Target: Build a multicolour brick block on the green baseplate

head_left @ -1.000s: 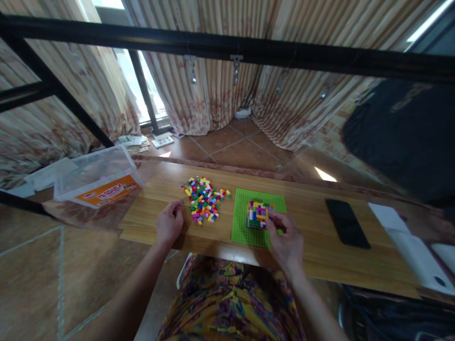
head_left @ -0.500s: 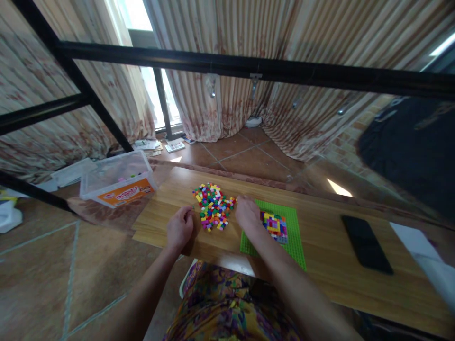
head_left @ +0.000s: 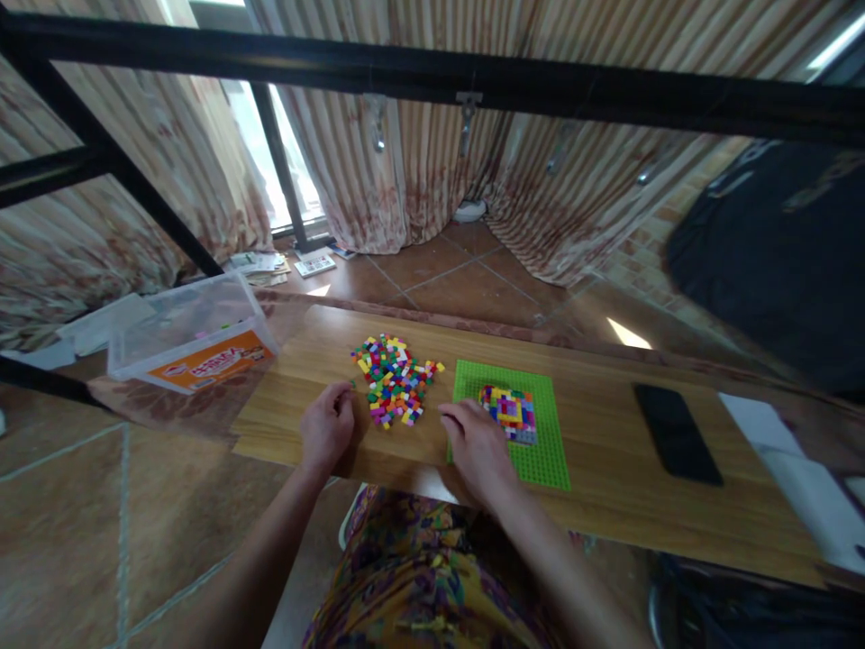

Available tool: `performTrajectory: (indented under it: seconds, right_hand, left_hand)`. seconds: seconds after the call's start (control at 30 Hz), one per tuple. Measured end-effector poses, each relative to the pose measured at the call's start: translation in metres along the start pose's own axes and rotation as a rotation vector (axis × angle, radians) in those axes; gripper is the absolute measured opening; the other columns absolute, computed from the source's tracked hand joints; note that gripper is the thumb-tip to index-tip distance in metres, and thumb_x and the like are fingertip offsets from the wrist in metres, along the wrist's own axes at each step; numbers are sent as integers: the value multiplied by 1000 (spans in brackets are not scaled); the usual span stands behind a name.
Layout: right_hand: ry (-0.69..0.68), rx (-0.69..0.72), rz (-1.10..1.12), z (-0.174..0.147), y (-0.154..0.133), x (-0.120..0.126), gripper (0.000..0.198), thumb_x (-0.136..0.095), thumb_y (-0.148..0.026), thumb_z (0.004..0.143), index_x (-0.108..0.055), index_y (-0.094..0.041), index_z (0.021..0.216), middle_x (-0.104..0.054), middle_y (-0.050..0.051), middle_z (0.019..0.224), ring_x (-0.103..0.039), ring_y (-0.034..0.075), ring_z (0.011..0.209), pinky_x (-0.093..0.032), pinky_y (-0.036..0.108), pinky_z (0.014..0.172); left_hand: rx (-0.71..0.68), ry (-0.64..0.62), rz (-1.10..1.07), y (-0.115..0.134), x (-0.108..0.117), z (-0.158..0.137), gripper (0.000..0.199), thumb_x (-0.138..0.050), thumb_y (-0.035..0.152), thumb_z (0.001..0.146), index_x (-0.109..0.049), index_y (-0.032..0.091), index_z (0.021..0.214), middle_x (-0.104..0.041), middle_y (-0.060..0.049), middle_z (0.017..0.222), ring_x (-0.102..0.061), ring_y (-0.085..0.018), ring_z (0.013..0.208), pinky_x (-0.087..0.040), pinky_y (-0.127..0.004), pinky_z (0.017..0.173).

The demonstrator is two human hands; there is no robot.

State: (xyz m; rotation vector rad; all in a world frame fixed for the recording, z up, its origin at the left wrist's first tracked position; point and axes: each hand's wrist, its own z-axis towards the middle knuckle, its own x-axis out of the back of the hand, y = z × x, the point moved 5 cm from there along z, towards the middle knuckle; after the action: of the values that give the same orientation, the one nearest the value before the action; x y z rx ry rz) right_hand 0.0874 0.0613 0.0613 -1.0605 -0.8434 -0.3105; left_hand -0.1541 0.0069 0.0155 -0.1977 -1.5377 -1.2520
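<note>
My left hand [head_left: 327, 425] rests at the left side of a pile of small coloured building bricks [head_left: 398, 383], its fingers curled closed. A tiny greenish spot shows at its fingertips; whether it is a held brick is unclear. My right hand [head_left: 478, 443] is over the left edge of a green baseplate [head_left: 552, 442], thumb and fingers pinched together. What lies in that pinch is hidden. On the baseplate sits a square, multicoloured brick build [head_left: 510, 412] with a yellow ring in its middle, just right of my right hand's fingers.
The wooden table [head_left: 601, 433] holds a black phone [head_left: 677, 434] and white paper [head_left: 777, 451] at the right. Left of the table stands a clear plastic box [head_left: 193, 333] with an orange label. A black metal bar [head_left: 405, 68] crosses above, before striped curtains [head_left: 432, 180].
My right hand has drawn back from the pile's right side towards me, uncovering the baseplate's far left corner. My left hand stays beside the pile. The whole view has shifted slightly.
</note>
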Motion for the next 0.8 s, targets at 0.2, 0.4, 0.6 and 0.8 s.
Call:
performTrajectory:
  seconds: [0.2,0.4,0.6,0.8]
  right_hand:
    - [267,-36,72,-38,38,44,18,-52,-28,93,-69,-23,94,-70,5,96,-65,19,90,-51,32,81]
    - [402,-104,39,-45,74,59,19,-57,-34,90,-73,-24,91,-67,7,99,-62,21,97,-48,40,90]
    - [473,-160,62,-48,90,52,18,-62,-39,86,-75,-26,87,-62,7,113,-55,23,109,-42,46,96]
    - [454,-249,180,-47,92,52,15,-64,-35,82,-74,-24,86,-61,7,116,-56,22,109,-41,45,99]
  left_hand:
    - [14,2,-7,-1,-1,1,27,-49,28,88,-70,19,102,-75,-7,95,-69,-22,86,-49,-29,76]
    - [11,0,10,-1,0,1,28,-49,28,88,-70,19,103,-75,-7,93,-68,-21,81,-49,-29,73]
    - [2,14,15,0,-1,1,27,-49,27,87,-70,19,102,-75,-6,93,-68,-21,81,-49,-29,74]
    - [-2,17,9,-1,0,1,26,-49,29,88,-70,20,101,-74,-5,88,-67,-20,76,-48,-28,72]
